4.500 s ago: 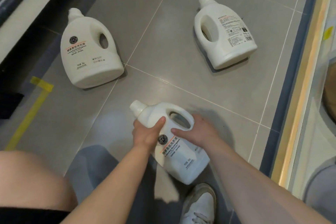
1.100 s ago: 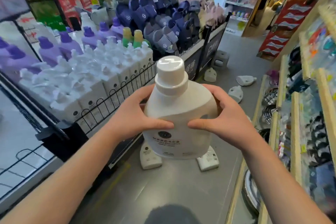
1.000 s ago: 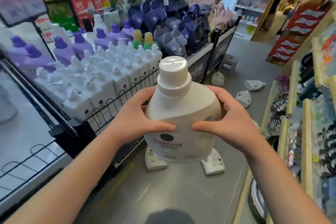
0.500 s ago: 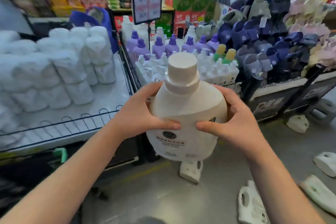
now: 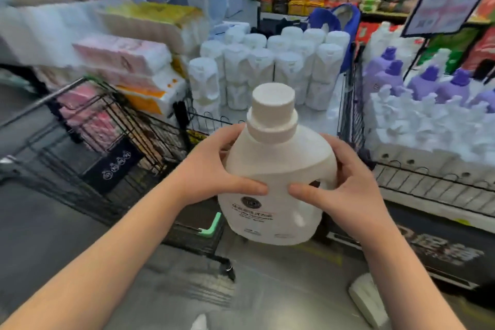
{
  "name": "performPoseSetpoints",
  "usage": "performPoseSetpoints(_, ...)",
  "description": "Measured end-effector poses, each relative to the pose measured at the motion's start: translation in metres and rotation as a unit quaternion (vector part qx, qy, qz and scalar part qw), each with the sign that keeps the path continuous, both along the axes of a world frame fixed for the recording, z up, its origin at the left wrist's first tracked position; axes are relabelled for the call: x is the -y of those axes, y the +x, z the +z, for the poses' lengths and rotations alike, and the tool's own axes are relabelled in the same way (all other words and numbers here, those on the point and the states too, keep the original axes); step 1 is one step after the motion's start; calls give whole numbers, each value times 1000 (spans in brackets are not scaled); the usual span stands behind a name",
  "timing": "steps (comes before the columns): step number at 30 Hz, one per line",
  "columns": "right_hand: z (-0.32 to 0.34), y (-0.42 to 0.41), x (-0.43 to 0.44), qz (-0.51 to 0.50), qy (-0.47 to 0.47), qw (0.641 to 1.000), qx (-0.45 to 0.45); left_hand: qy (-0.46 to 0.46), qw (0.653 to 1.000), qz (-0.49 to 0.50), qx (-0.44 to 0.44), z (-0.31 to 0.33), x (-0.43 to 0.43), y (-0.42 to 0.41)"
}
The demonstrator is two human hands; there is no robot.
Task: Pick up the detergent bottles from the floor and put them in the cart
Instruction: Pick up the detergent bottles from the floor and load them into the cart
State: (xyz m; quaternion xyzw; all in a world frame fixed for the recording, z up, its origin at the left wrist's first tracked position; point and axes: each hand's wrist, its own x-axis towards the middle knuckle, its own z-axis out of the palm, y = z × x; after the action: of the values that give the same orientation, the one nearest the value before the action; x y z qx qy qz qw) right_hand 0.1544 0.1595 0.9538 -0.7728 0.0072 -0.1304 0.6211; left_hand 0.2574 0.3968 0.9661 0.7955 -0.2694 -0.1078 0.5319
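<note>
Detergent bottle [image 5: 278,166] held upright in both hands, just right of the wire cart [image 5: 128,126]
Left hand [image 5: 209,169] and right hand [image 5: 351,193] clasp its sides, fingers [image 5: 227,135] curled round it; it is above the floor [image 5: 281,289]; another bottle [image 5: 367,300] lies there.

Bright even light, blurred edges, wide-angle distortion

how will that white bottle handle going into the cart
Probably heavy: the left hand and right hand both clasp the bottle. Its smooth plastic may slip. Squat shape, so it likely stands steady.
</note>
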Motion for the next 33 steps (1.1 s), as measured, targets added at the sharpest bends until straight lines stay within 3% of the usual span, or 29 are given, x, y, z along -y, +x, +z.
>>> performPoseSetpoints(7, -3, 64, -102, 91, -17, 996, -15, 12, 994, 107, -9, -13, -118, 20)
performPoseSetpoints(20, -30, 202, -318, 150, -14, 989, -6, 24, 989, 144, -12, -29, -340, 129)
performPoseSetpoints(33, -67, 308, -403, 200, 24, 979, -14, 61, 978, 199, -35, -50, -425, 212)
